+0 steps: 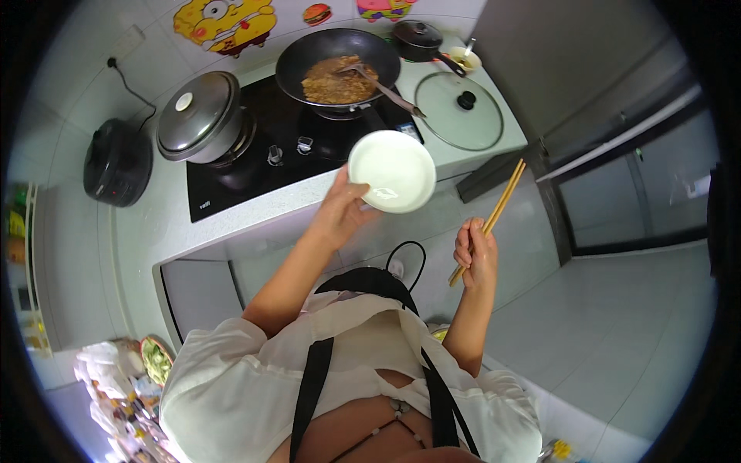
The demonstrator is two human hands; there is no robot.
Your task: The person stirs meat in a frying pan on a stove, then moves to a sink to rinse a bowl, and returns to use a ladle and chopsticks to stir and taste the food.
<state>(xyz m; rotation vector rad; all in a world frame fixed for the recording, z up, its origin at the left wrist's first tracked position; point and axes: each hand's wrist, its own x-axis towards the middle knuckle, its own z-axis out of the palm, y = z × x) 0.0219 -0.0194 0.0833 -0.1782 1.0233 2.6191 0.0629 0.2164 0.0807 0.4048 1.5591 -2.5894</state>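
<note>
My left hand [340,212] grips a white bowl [392,171] by its near left rim, thumb over the edge. The bowl is held in front of the stove, and no food shows in it. In my right hand [476,251] is a pair of wooden chopsticks [505,196], tips pointing up and away, well to the right of the bowl. Beyond the bowl, a black wok [289,65] stands on the far burner with brown, saucy food [337,83] in it. A spatula [390,94] rests in the wok, its handle sticking out over the near right rim.
A lidded grey pot [199,119] sits on the left burner of the black stove [224,181]. A glass lid [458,112], a small black saucepan [417,42] and a small bowl [465,59] occupy the right counter. A black rice cooker [116,163] stands at far left.
</note>
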